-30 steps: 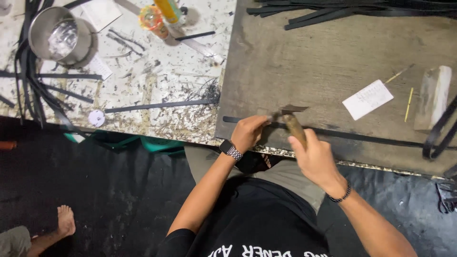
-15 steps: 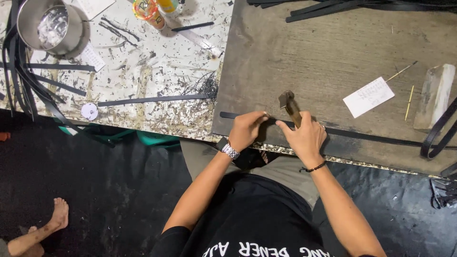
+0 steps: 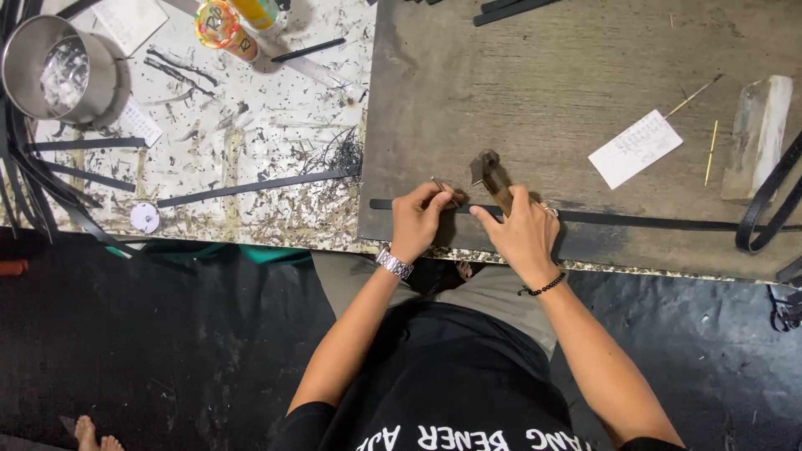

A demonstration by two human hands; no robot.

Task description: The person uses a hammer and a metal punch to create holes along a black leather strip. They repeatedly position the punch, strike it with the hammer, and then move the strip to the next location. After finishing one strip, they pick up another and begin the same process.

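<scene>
2 hands work close together at the near edge of a dark board (image 3: 568,92). The left hand (image 3: 418,219) pinches a thin metal punch (image 3: 443,190) between its fingertips and rests on a long black strap (image 3: 652,220), which lies flat along the board's front edge and runs off to the right. The right hand (image 3: 522,234) is clenched around the wooden handle of a small hammer (image 3: 489,174), whose head hangs just above the strap, right beside the punch.

1 second ago the hammer lay low and blurred across the strap; half a second ago its head was lifted and upright. Now it has come back down toward the punch, so the striking seems to run in short repeated taps at 1 spot, with the left hand hardly shifted.

Beyond the hands lie a white slip of paper (image 3: 632,149), 2 thin sticks and a pale block (image 3: 756,138). On the speckled table (image 3: 251,125) to the left stand a steel pot (image 3: 54,71), loose black strips and a small white disc (image 3: 144,217).
</scene>
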